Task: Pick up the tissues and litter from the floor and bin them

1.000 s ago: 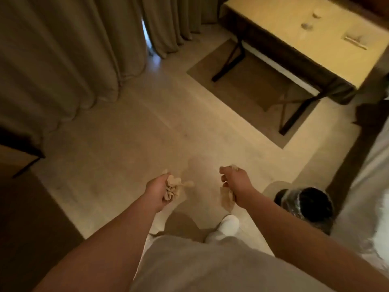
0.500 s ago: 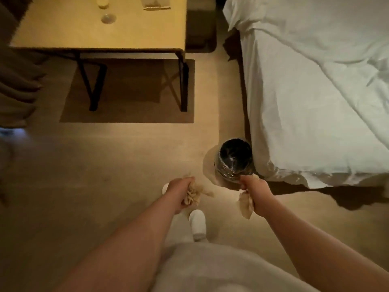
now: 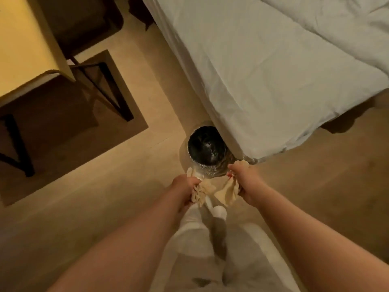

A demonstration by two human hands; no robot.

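Crumpled tissues clenched in left hand, limp tissue hung downward from right hand; lined bin upright on wood floor w/ bed beside.

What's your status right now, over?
Left hand shut on tissue; right hand shut on second tissue. Both just short of bin, beside bed. Nothing in the way.
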